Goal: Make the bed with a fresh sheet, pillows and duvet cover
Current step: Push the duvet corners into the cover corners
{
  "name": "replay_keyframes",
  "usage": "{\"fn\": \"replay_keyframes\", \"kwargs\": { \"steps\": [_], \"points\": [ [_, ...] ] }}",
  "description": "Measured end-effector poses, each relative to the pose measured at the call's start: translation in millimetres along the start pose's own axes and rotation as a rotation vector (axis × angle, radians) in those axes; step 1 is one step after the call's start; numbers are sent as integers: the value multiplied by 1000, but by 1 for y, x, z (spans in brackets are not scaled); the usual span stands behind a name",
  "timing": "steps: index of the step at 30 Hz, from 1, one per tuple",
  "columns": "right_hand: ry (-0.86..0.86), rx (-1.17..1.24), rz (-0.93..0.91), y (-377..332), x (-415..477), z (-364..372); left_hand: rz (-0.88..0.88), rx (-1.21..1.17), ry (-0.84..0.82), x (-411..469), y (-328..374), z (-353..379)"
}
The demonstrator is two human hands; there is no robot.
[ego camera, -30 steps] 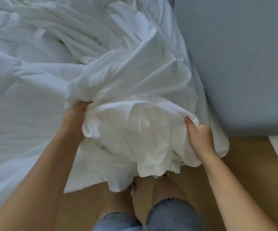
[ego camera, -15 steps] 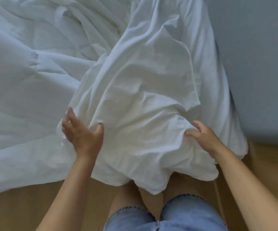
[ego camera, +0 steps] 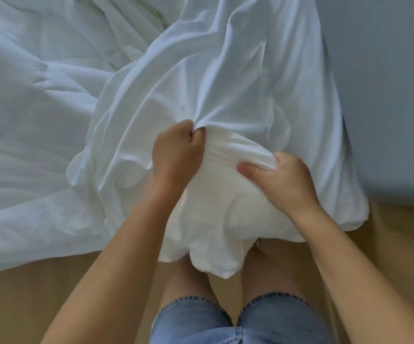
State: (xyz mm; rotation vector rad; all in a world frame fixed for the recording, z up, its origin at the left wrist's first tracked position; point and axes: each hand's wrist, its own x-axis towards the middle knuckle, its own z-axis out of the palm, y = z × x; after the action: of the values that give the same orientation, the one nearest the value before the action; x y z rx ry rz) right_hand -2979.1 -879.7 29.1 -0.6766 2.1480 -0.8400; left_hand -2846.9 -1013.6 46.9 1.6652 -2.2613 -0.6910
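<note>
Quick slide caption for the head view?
Both hands, left and right, bunch white bedding at the bed's edge.

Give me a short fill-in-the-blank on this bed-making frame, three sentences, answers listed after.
1. Both hands, left and right, grip bunched ____ cloth.
2. The person's shorts are made of ____.
3. The floor under the hanging cloth is ____ in colour.

Missing words: white; denim; tan

Left hand [ego camera: 176, 152] fisted, right hand [ego camera: 282, 180] pinching with thumb extended, both forearms bare and reaching forward.
</note>
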Motion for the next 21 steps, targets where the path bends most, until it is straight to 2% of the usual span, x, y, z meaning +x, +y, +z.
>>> {"fn": "replay_keyframes", "kwargs": {
  "steps": [2,4,5,7,12,15,17,18,21],
  "points": [
    [39,-191,-112,1,-10,4,-214,-47,55,-29,-29,-20],
    [-37,-417,-150,13,-21,20,-431,-35,-2,-66,-53,-18],
    [-82,-537,-153,22,-25,28,-467,-16,-24,-80,-57,-11],
    [-77,-639,-209,35,-27,38,-449,-15,-22,-89,-55,7],
    [270,-354,-663,45,-28,39,-344,-34,11,-54,-32,28],
    [223,-220,-822,35,-40,37,-320,-262,105,-38,-15,25],
    [160,-239,-912,29,-54,40,-296,-404,216,-33,-12,13],
    [126,-273,-930,27,-58,42,-257,-374,228,-33,-15,6],
    [-7,-335,-945,19,-61,41,-166,-76,140,-38,-38,-18]
  ]
}}
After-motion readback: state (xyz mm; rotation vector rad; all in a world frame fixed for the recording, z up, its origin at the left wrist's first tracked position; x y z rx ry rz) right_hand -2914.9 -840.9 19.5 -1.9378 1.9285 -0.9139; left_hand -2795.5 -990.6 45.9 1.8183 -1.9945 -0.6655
